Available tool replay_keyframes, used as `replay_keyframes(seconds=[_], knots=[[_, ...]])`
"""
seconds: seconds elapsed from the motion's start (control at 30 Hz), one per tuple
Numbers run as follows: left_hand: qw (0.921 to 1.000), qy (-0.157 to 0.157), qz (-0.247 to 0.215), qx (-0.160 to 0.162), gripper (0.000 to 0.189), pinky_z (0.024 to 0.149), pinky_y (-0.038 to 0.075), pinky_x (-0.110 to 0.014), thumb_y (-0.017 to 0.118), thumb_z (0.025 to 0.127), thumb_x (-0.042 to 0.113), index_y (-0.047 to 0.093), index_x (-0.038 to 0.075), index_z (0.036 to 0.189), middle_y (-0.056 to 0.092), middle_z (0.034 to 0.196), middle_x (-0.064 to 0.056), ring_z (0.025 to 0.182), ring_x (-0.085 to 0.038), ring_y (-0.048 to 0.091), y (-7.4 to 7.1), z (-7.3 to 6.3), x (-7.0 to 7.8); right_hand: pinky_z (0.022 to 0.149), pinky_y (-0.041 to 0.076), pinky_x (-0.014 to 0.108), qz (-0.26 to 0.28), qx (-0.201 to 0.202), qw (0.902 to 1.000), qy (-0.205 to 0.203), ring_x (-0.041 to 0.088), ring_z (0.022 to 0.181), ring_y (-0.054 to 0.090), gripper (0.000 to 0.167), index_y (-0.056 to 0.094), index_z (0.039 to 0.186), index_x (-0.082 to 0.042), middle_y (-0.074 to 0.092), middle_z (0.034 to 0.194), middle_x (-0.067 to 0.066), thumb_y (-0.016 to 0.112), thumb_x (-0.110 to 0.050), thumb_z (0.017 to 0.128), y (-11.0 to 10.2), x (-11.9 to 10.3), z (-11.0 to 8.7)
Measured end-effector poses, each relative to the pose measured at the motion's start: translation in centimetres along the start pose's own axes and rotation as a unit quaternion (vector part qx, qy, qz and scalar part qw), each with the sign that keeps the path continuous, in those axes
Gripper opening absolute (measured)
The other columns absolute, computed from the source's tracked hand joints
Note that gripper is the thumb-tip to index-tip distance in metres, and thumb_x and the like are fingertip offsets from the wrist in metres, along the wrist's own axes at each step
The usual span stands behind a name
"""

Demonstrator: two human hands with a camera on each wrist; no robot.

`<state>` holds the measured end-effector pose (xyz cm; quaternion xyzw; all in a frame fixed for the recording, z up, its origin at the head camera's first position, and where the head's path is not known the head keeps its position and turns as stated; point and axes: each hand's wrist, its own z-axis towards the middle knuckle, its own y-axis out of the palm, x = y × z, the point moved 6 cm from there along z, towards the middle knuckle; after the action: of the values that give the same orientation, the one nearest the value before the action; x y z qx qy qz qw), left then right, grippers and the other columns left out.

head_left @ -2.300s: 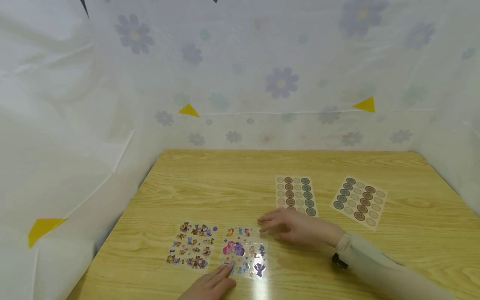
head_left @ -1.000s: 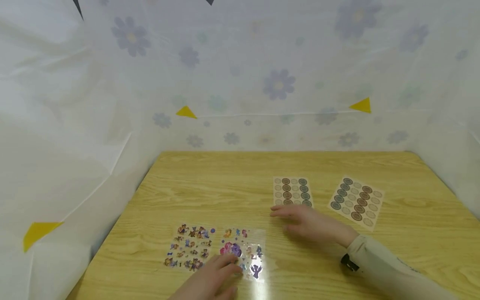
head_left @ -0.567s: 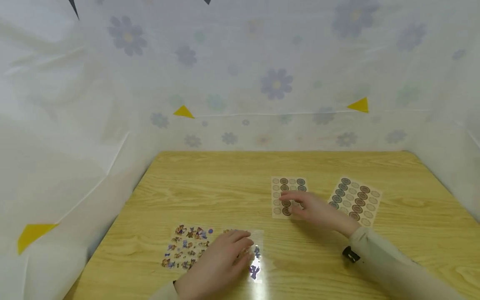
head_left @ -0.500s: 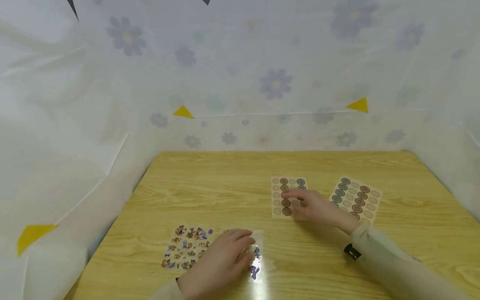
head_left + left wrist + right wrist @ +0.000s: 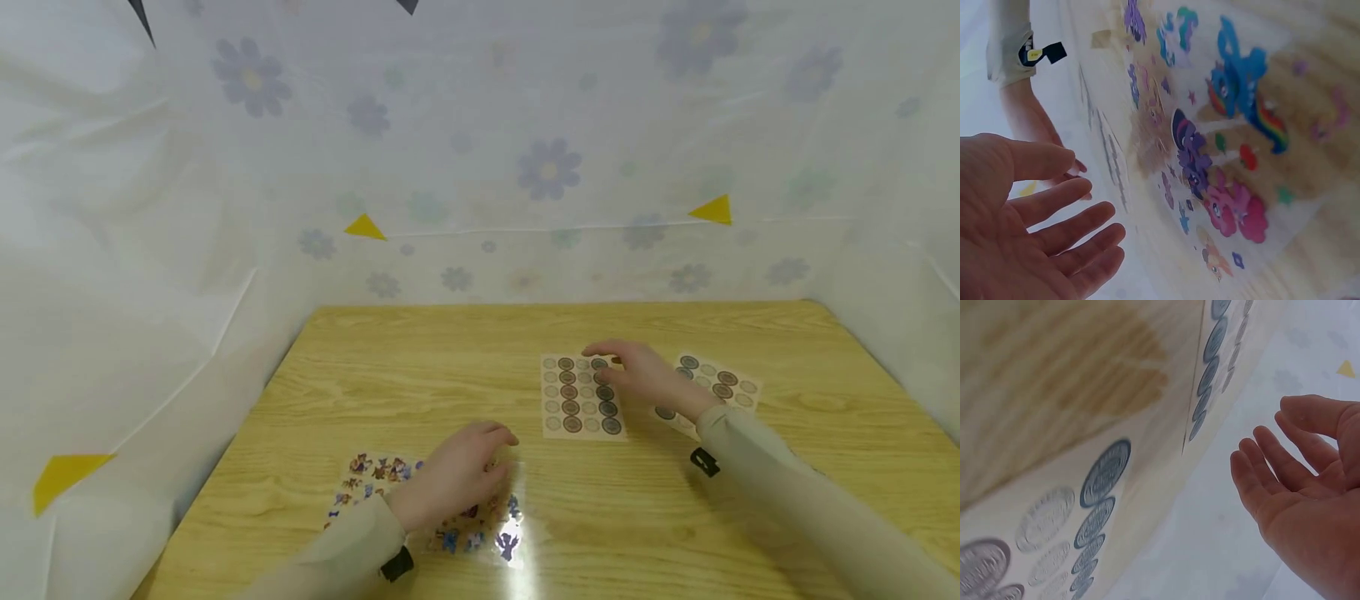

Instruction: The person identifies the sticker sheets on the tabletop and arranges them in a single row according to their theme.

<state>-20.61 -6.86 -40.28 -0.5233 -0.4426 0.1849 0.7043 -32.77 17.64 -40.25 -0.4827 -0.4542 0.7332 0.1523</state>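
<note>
Hovering above the table (image 5: 360,375), the left hand (image 5: 453,473) and the right hand (image 5: 639,373) hold nothing. Four sheets lie flat, set out by kind: the puppy sheet (image 5: 366,479) and the pony sheet (image 5: 474,540) side by side at near left, the left circle sheet (image 5: 572,408) and the right circle sheet (image 5: 724,382) towards far right. I would judge the laying-out mostly done, since none is lifted; what may be left is straightening, as the right circle sheet sits at a slant to its neighbour.

The left hand's fingers are well parted and nearly straight, the palm raised off the pony sheet beneath it. The right hand's fingers are gently bent and spread, thumb apart, over the far right corner of the left circle sheet; they pinch nothing, and I see no contact with either circle sheet.
</note>
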Motion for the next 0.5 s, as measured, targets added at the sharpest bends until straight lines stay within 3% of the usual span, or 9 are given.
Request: replay_keyframes(seconds=[0.23, 0.37, 0.5], knots=[[1.0000, 0.001, 0.000, -0.003, 0.029, 0.095, 0.048, -0.033, 0.062, 0.096, 0.017, 0.064, 0.007, 0.122, 0.065, 0.120, -0.005, 0.110, -0.019, 0.060, 0.7, 3.1, -0.8, 0.097, 0.043, 0.057, -0.026, -0.017, 0.9989, 0.035, 0.045, 0.124, 0.049, 0.036, 0.058, 0.133, -0.001, 0.054, 0.135, 0.024, 0.057, -0.004, 0.098, 0.1, 1.9, 2.0], [0.9994, -0.014, -0.031, -0.011, 0.027, 0.093, 0.048, -0.033, 0.065, 0.093, 0.016, 0.066, 0.007, 0.118, 0.067, 0.113, -0.005, 0.105, -0.018, 0.061, 1.4, 4.9, -1.6, 0.099, 0.042, 0.056, -0.044, -0.035, 0.9980, 0.029, 0.043, 0.121, 0.052, 0.038, 0.057, 0.132, 0.004, 0.058, 0.130, 0.023, 0.060, -0.002, 0.095, 0.6, 2.8, 2.7], [0.9990, -0.025, -0.032, -0.017, 0.025, 0.086, 0.049, -0.029, 0.071, 0.088, 0.019, 0.069, 0.009, 0.111, 0.065, 0.102, -0.001, 0.093, -0.014, 0.059, 2.0, 6.7, -2.0, 0.100, 0.041, 0.056, -0.051, -0.045, 0.9975, 0.023, 0.041, 0.116, 0.055, 0.042, 0.057, 0.131, 0.006, 0.061, 0.125, 0.022, 0.065, -0.003, 0.091, 0.7, 3.4, 3.0]])
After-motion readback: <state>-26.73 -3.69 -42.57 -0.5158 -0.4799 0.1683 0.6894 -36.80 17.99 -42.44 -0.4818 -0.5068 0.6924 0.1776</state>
